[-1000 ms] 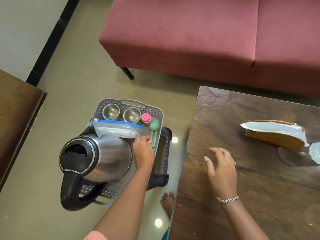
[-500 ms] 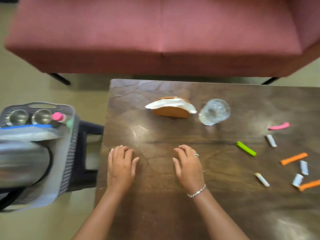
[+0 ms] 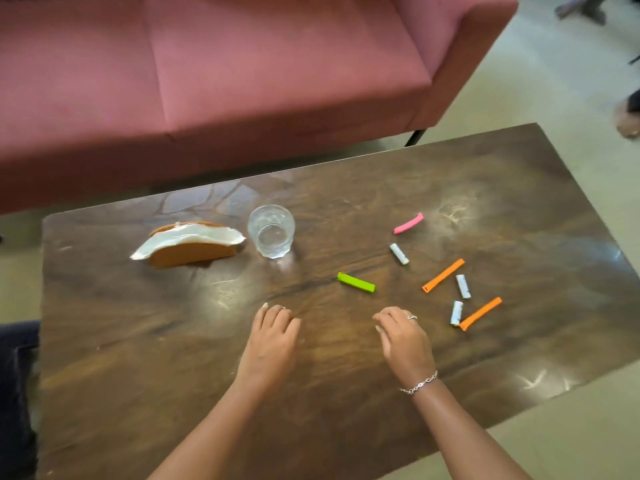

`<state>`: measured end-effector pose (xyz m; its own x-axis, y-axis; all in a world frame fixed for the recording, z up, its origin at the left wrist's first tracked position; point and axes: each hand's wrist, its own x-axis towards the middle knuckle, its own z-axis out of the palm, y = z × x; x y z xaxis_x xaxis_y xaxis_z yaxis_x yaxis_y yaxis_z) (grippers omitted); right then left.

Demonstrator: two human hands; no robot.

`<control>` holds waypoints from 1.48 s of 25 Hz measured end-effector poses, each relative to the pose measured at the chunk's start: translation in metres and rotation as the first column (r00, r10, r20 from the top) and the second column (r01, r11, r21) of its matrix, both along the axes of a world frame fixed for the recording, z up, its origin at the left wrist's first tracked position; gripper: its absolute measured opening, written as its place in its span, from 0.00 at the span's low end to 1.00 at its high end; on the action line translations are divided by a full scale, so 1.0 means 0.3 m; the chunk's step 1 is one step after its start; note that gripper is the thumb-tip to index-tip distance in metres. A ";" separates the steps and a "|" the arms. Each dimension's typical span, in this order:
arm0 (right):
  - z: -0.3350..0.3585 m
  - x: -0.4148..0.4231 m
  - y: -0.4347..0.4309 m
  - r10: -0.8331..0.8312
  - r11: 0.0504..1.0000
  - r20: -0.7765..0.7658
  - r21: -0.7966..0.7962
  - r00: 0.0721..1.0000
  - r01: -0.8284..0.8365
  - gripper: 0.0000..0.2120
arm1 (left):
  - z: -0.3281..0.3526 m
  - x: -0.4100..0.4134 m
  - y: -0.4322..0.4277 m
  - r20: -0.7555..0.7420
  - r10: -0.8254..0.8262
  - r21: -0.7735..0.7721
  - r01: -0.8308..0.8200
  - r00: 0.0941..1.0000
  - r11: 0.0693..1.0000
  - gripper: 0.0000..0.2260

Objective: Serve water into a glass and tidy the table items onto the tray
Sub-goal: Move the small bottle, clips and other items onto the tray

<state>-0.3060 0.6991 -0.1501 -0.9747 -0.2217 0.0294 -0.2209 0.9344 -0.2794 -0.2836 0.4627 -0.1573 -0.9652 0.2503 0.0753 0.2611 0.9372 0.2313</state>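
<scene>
Wooden desk [image 3: 138,358] before a pink sofa [image 3: 242,81], both hands empty.
Left hand [image 3: 272,344] and right hand [image 3: 403,341] hover, fingers loosely curled; glass [image 3: 271,231] stands beside the napkin holder [image 3: 190,244], clips [image 3: 356,282] scattered right.

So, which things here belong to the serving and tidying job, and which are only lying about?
For the job, all on the table:
- glass
- green clip
- pink clip
- two orange clips
- three small white cylinders
- probably the napkin holder

Only there:
- pink sofa
- tiled floor
</scene>
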 end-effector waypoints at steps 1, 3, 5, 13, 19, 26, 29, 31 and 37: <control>-0.011 -0.020 0.064 -0.011 1.000 -0.025 0.026 1.000 0.011 0.07 | -0.020 -0.039 0.037 -0.011 -0.062 -0.013 0.062 0.998 0.998 0.06; -0.022 -0.065 0.186 -0.002 0.995 -0.068 0.101 0.998 0.009 0.11 | -0.037 -0.120 0.107 -0.029 -0.179 -0.037 0.178 0.983 0.983 0.04; -0.032 -0.105 0.298 0.000 0.987 -0.087 0.163 0.996 0.014 0.14 | -0.031 -0.193 0.175 -0.009 -0.271 -0.073 0.270 0.962 0.960 0.08; -0.094 -0.224 0.536 0.061 0.961 -0.114 0.276 0.992 -0.028 0.10 | -0.084 -0.382 0.338 0.157 -0.474 -0.183 0.497 0.866 0.848 0.12; -0.094 -0.557 0.417 0.236 0.954 -0.237 0.243 0.942 -0.177 0.11 | -0.110 -0.395 0.361 0.239 -0.436 -0.161 0.478 0.868 0.863 0.11; -0.148 -0.728 0.322 0.464 0.857 -0.181 0.339 0.867 -0.388 0.07 | -0.038 -0.359 0.272 0.125 -0.172 -0.077 0.182 0.977 0.980 0.17; -0.165 -0.753 0.295 0.526 0.815 -0.106 0.347 0.844 -0.464 0.07 | -0.049 -0.320 0.222 0.098 -0.052 -0.013 0.054 0.994 0.998 0.17; -0.167 -0.751 0.282 0.517 0.810 -0.060 0.356 0.854 -0.465 0.11 | -0.052 -0.284 0.174 0.116 0.040 0.072 -0.048 0.992 0.996 0.14; -0.097 -0.677 0.204 0.221 0.971 -0.306 0.157 0.926 -0.180 0.09 | 0.048 -0.170 -0.024 0.193 0.299 0.289 -0.346 0.934 0.893 0.04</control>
